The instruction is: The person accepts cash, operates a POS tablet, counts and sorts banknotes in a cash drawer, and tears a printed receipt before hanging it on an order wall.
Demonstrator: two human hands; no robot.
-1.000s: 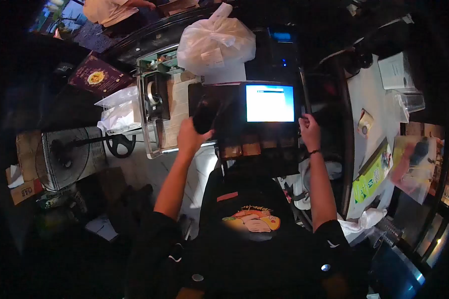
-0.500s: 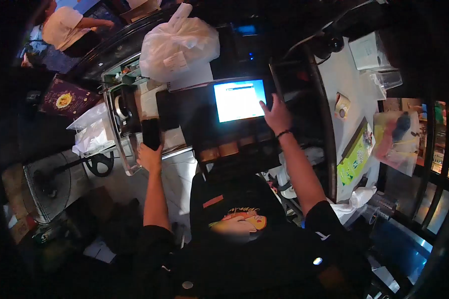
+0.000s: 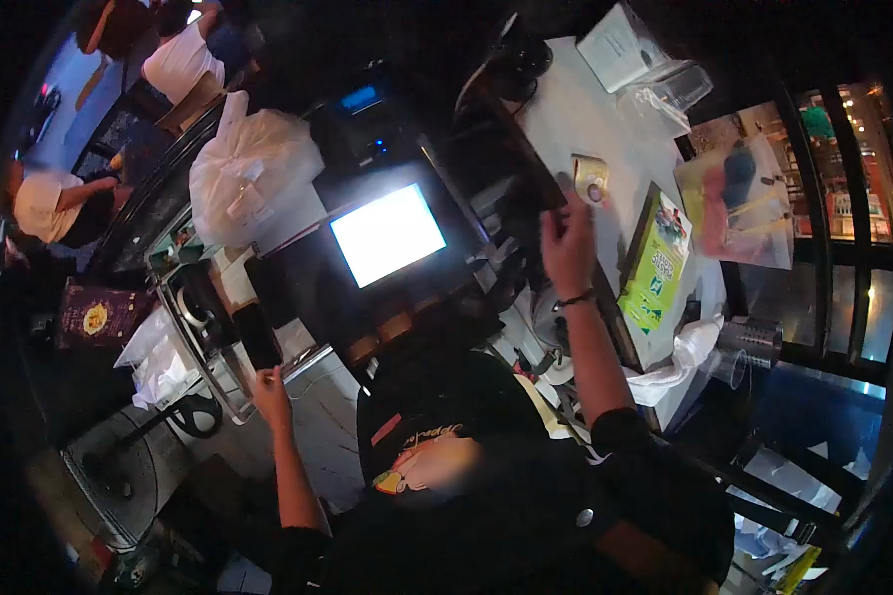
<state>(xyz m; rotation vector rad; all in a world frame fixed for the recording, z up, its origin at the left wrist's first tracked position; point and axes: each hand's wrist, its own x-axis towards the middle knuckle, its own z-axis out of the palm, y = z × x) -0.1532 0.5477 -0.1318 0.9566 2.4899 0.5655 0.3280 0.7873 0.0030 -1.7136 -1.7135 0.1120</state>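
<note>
My left hand (image 3: 270, 392) grips the lower end of a dark phone (image 3: 258, 335), held over the left side of the desk beside a tray. Near the edge of the white counter, my right hand (image 3: 569, 253) is raised with its fingers apart and nothing in it. A small roll with a printed label (image 3: 590, 178) lies on the counter just beyond those fingers. Between my two hands a lit touchscreen (image 3: 389, 234) glows white; neither hand touches it.
A tied white plastic bag (image 3: 253, 183) stands behind the screen on the left. The white counter (image 3: 566, 109) bears a green printed box (image 3: 658, 268). A fan (image 3: 114, 481) is at lower left, by a purple menu (image 3: 99, 315). Other people (image 3: 50, 206) are at upper left.
My right hand has left the touchscreen's right edge and moved right to the counter edge. The view has turned right; the screen now looks blank white. My left hand still holds the phone.
</note>
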